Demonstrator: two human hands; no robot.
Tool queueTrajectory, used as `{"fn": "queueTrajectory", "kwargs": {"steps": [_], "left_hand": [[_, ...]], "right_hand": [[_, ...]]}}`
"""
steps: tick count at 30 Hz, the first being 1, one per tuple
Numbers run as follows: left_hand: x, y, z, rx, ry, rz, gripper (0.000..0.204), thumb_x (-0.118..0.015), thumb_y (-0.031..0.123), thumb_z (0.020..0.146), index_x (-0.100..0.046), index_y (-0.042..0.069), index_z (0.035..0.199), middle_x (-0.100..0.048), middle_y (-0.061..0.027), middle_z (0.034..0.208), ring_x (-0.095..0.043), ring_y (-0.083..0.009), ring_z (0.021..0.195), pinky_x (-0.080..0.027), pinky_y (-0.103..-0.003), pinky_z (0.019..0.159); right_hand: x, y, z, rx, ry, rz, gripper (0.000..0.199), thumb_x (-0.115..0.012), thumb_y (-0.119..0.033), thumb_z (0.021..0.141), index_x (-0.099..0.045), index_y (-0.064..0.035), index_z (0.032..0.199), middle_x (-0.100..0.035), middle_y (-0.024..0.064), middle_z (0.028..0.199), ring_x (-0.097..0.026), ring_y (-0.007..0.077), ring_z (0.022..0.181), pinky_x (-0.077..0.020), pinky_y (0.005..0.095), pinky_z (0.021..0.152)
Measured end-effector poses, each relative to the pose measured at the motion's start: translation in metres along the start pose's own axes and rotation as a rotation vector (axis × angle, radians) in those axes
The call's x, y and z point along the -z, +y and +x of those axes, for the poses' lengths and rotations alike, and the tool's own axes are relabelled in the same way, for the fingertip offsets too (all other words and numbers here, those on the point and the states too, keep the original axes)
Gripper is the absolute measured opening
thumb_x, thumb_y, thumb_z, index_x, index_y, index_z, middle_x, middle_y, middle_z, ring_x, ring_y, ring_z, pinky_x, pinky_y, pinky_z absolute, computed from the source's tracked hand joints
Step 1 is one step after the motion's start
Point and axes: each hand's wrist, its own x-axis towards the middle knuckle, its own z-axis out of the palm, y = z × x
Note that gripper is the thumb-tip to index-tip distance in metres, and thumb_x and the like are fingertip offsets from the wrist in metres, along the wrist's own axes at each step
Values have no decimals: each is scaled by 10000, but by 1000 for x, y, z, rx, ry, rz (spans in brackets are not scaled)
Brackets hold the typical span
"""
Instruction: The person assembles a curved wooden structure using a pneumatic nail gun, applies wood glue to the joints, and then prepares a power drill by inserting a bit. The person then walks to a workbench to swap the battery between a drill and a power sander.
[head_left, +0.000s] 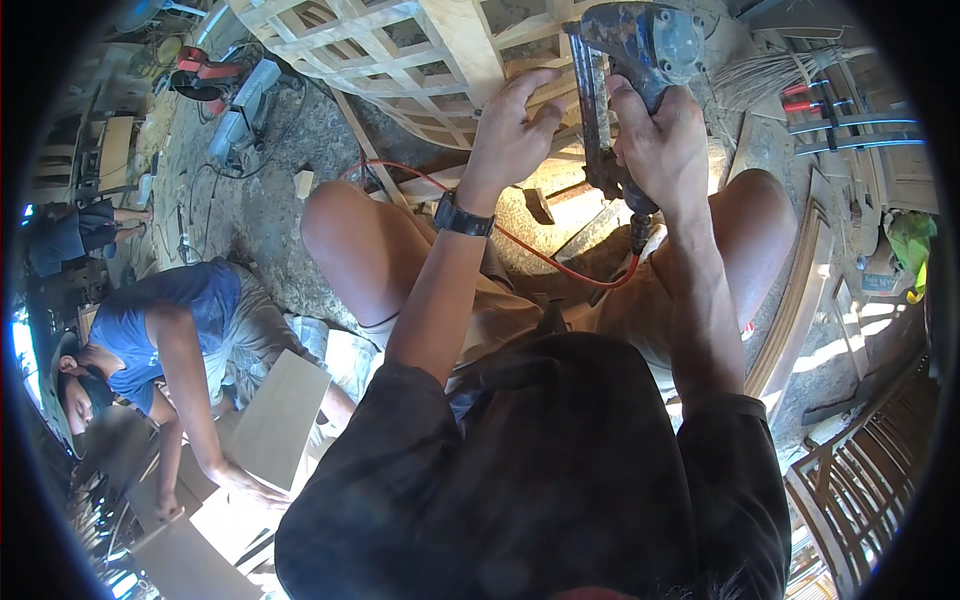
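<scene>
Your right hand is wrapped tight around the grip of the worn blue pneumatic nail gun, its fingers closed on the handle — the gun's nose points up into the pale wooden lattice frame just above your knees. Your left hand, with a black wristwatch on its wrist, presses against the frame's slats beside the gun, fingers curled over the wood. A thin orange air hose trails from the gun's base across your lap — off to your left, another person in a blue shirt bends over flat wooden boards.
</scene>
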Motion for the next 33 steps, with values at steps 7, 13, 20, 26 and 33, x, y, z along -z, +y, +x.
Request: {"fn": "queueTrajectory", "kwargs": {"steps": [7,13,20,26,33], "left_hand": [[2,5,-6,60,-10,-29,384,-612,108,936,-552,-40,1284,-604,-196,1288,-569,-251,1233,-446,-324,1021],[13,16,-22,89,-113,-197,340,-612,73,947,-565,-32,1266,-616,-146,1280,-568,-194,1219,-440,-297,1030],[52,55,-66,85,-134,-396,347,-586,84,970,-548,7,1306,-628,-161,1233,-582,-224,1200,-458,-321,1014],[137,84,-123,-181,328,-352,403,-525,60,971,-485,-33,1362,-590,-177,1310,-566,-255,1222,-422,-386,1054],[185,87,-173,-220,885,-434,486,-490,110,985,-372,-69,1422,-501,-207,1391,-514,-276,1262,-391,-407,1073]], "right_hand": [[16,-12,0,-99,-35,-20,368,-655,-284,904,-593,47,757,-587,126,541,-596,204,465,-453,331,469],[45,-14,-9,-177,-4,162,330,-620,-244,929,-613,25,738,-584,71,522,-568,131,445,-430,289,431],[46,-32,-22,44,111,568,256,-592,-183,960,-657,62,994,-665,87,707,-546,100,480,-400,242,439],[14,-60,-45,217,-2,791,281,-618,-144,949,-626,84,1112,-690,118,921,-565,113,520,-420,231,461],[-94,-51,-88,-8,-429,581,312,-647,-118,896,-600,38,1162,-662,102,858,-623,192,761,-497,299,737]]}}
